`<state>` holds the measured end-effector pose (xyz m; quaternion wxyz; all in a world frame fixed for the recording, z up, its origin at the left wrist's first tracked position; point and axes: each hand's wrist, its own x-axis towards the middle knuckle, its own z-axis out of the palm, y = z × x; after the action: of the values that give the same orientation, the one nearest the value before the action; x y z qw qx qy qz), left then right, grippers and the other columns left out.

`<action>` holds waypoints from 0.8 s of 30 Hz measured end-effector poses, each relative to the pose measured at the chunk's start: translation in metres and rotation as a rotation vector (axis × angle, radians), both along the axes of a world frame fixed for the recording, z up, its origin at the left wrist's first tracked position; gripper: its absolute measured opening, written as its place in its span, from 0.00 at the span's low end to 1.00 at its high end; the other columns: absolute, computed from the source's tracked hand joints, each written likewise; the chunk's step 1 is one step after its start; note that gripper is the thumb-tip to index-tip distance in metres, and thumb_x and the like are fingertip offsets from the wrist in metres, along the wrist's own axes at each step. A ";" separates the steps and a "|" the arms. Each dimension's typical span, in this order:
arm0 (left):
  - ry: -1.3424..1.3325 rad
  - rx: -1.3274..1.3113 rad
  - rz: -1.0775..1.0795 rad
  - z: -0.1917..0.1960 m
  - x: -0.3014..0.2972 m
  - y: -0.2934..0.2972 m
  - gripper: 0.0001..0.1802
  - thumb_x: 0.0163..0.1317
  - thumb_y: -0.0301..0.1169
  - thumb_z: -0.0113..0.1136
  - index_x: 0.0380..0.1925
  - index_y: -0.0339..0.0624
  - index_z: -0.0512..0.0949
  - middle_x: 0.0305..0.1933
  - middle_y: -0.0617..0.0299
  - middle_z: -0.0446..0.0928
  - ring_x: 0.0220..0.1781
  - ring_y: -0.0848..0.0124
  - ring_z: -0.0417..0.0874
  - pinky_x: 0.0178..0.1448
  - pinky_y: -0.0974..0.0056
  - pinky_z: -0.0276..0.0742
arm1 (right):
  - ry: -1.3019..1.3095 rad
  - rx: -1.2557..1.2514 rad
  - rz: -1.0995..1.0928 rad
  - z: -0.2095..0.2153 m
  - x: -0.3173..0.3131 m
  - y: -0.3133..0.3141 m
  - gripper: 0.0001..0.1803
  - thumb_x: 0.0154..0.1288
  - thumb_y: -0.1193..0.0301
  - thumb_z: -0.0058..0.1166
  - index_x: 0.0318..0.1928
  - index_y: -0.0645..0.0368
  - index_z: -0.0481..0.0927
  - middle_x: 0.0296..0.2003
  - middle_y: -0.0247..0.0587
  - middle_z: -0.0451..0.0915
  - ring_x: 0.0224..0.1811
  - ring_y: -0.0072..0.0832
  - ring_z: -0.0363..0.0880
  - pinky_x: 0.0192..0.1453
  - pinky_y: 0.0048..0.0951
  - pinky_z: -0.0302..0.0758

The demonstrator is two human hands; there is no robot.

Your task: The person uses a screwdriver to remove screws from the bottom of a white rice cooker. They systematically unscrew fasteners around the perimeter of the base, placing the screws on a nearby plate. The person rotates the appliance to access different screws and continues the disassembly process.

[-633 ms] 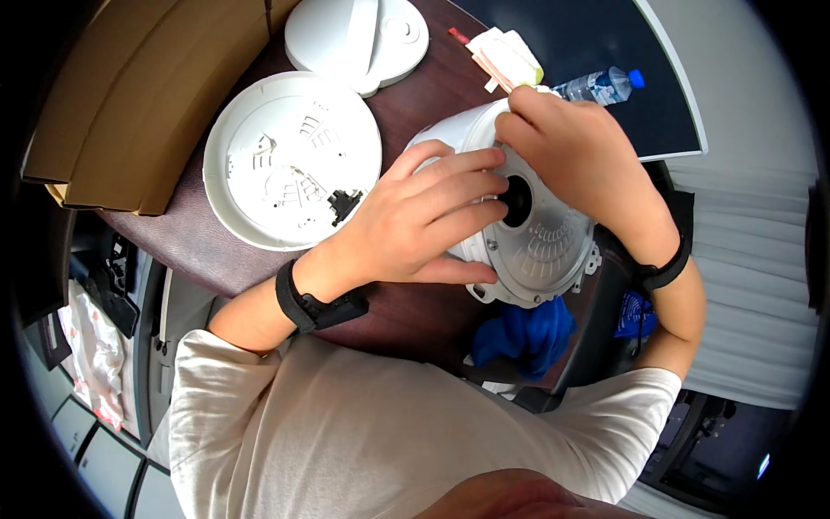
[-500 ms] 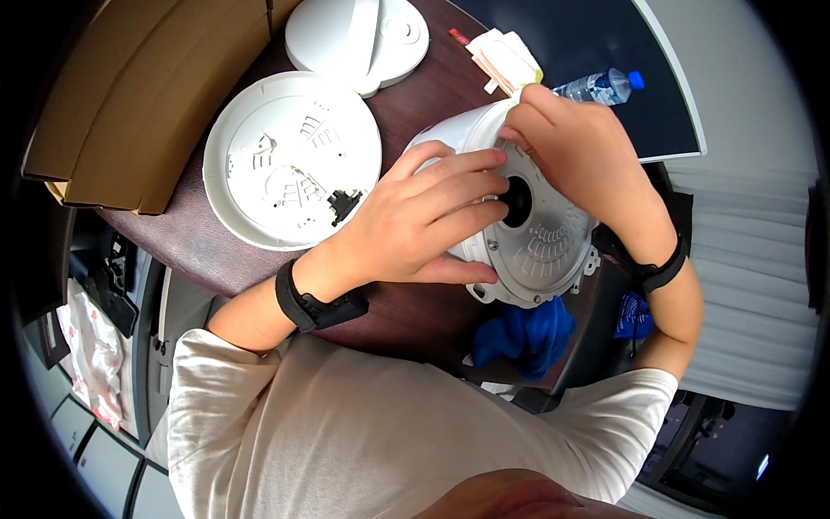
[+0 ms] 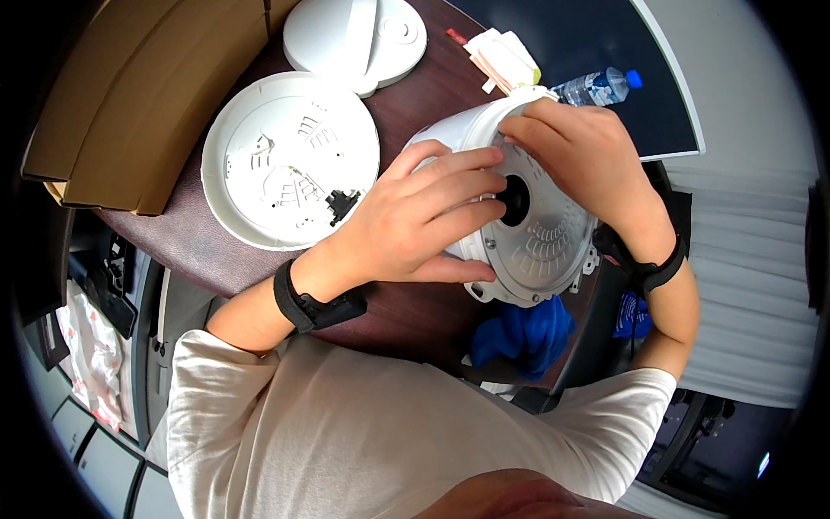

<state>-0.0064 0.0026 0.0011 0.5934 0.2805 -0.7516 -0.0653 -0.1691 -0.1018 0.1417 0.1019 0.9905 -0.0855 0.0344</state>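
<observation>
A white appliance body (image 3: 462, 130), like a rice cooker's, lies on its side with its round metal underside (image 3: 549, 251) facing me. At its middle is a dark round opening (image 3: 515, 201). My left hand (image 3: 424, 212) steadies the body, fingers spread over the underside and thumb at the lower rim. My right hand (image 3: 588, 156) is at the upper rim, its fingertips pinched together; whatever is between them is hidden. Left of the body lies a round white base cover (image 3: 251, 195) with slots, loose wires and a black plastic part (image 3: 342, 206) inside.
A white lid (image 3: 402, 56) with a handle rests at the far side of the brown table (image 3: 393, 316). A cardboard box (image 3: 130, 112) stands at left. Papers (image 3: 506, 56) and a water bottle (image 3: 605, 86) lie at back right; a blue cloth (image 3: 527, 337) lies near the front edge.
My right hand has shifted slightly down along the rim, and its fingertips have come off the outer edge, uncovering the upper rim. My left hand and the body have hardly moved.
</observation>
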 end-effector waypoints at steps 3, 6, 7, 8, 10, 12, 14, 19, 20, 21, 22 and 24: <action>0.001 0.002 -0.001 0.000 0.000 0.000 0.30 0.46 0.49 0.73 0.43 0.40 0.80 0.51 0.54 0.78 0.63 0.52 0.76 0.59 0.50 0.70 | -0.021 0.012 0.029 -0.002 0.001 -0.001 0.10 0.54 0.74 0.56 0.39 0.56 0.77 0.29 0.34 0.71 0.28 0.29 0.80 0.28 0.28 0.75; 0.001 0.003 -0.002 0.000 0.000 0.000 0.30 0.46 0.49 0.74 0.43 0.40 0.80 0.51 0.54 0.78 0.63 0.51 0.76 0.58 0.50 0.70 | -0.022 0.024 0.022 -0.002 0.001 -0.001 0.08 0.55 0.74 0.56 0.38 0.56 0.77 0.29 0.35 0.70 0.28 0.30 0.79 0.28 0.28 0.75; 0.001 0.003 -0.002 -0.001 0.000 0.000 0.30 0.46 0.49 0.74 0.43 0.40 0.80 0.51 0.54 0.78 0.63 0.51 0.76 0.58 0.50 0.70 | -0.019 0.027 0.014 -0.002 0.002 0.000 0.08 0.55 0.74 0.56 0.37 0.57 0.77 0.29 0.35 0.70 0.28 0.30 0.79 0.28 0.28 0.75; -0.001 0.003 -0.002 -0.001 0.000 0.000 0.30 0.46 0.49 0.74 0.43 0.40 0.80 0.51 0.54 0.78 0.63 0.52 0.76 0.59 0.50 0.70 | -0.018 0.024 0.008 -0.002 0.002 0.000 0.07 0.55 0.74 0.56 0.36 0.57 0.76 0.29 0.35 0.70 0.28 0.30 0.79 0.28 0.28 0.75; -0.005 0.004 -0.001 -0.001 0.001 0.000 0.30 0.46 0.49 0.74 0.43 0.40 0.80 0.51 0.54 0.78 0.63 0.52 0.76 0.59 0.50 0.69 | -0.016 0.016 -0.004 -0.002 0.002 0.001 0.06 0.55 0.73 0.56 0.35 0.57 0.76 0.28 0.35 0.70 0.28 0.30 0.79 0.28 0.29 0.75; 0.003 0.008 -0.005 0.000 0.001 0.000 0.30 0.46 0.50 0.74 0.43 0.40 0.80 0.51 0.54 0.79 0.63 0.52 0.76 0.59 0.50 0.69 | -0.019 0.012 0.001 -0.004 0.003 0.001 0.06 0.55 0.73 0.56 0.33 0.56 0.75 0.29 0.35 0.70 0.28 0.30 0.79 0.28 0.29 0.75; 0.005 0.009 -0.004 -0.001 0.001 0.000 0.30 0.46 0.50 0.74 0.43 0.40 0.80 0.51 0.54 0.79 0.63 0.52 0.76 0.59 0.50 0.69 | -0.011 -0.004 0.008 -0.004 0.005 0.001 0.05 0.54 0.73 0.57 0.32 0.56 0.75 0.29 0.35 0.70 0.28 0.30 0.79 0.28 0.29 0.75; -0.007 0.009 0.004 0.000 0.002 0.000 0.30 0.46 0.50 0.74 0.42 0.40 0.80 0.51 0.54 0.79 0.63 0.52 0.76 0.60 0.50 0.69 | 0.064 -0.043 -0.032 -0.002 0.011 0.001 0.05 0.57 0.71 0.59 0.31 0.56 0.75 0.28 0.35 0.71 0.27 0.31 0.79 0.27 0.29 0.75; -0.009 0.008 0.006 0.000 0.002 0.000 0.30 0.46 0.50 0.74 0.42 0.40 0.80 0.51 0.54 0.79 0.63 0.52 0.76 0.60 0.50 0.69 | 0.050 -0.012 -0.050 -0.003 0.011 0.001 0.06 0.58 0.71 0.59 0.32 0.56 0.75 0.27 0.36 0.71 0.26 0.32 0.79 0.27 0.30 0.75; -0.010 0.007 0.007 0.000 0.002 0.000 0.30 0.46 0.50 0.74 0.42 0.40 0.80 0.51 0.54 0.79 0.63 0.52 0.76 0.59 0.50 0.69 | 0.037 0.019 -0.068 -0.005 0.011 0.001 0.06 0.59 0.71 0.59 0.32 0.57 0.75 0.27 0.36 0.71 0.26 0.33 0.79 0.27 0.30 0.75; -0.012 0.005 0.008 0.000 0.002 0.000 0.30 0.46 0.50 0.74 0.42 0.40 0.80 0.50 0.54 0.79 0.63 0.52 0.76 0.59 0.50 0.69 | 0.023 0.050 -0.086 -0.006 0.010 0.000 0.06 0.61 0.71 0.59 0.32 0.57 0.75 0.26 0.36 0.72 0.26 0.34 0.79 0.27 0.30 0.75; -0.008 0.005 0.001 0.000 0.003 0.000 0.30 0.46 0.50 0.74 0.42 0.40 0.80 0.50 0.54 0.79 0.63 0.52 0.76 0.59 0.50 0.69 | -0.052 0.092 -0.103 -0.001 0.008 0.001 0.06 0.63 0.71 0.59 0.32 0.58 0.75 0.26 0.37 0.72 0.25 0.36 0.79 0.28 0.31 0.75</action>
<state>-0.0036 0.0024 0.0015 0.5899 0.2827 -0.7535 -0.0657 -0.1607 -0.1012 0.1403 0.0558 0.9872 -0.1404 0.0510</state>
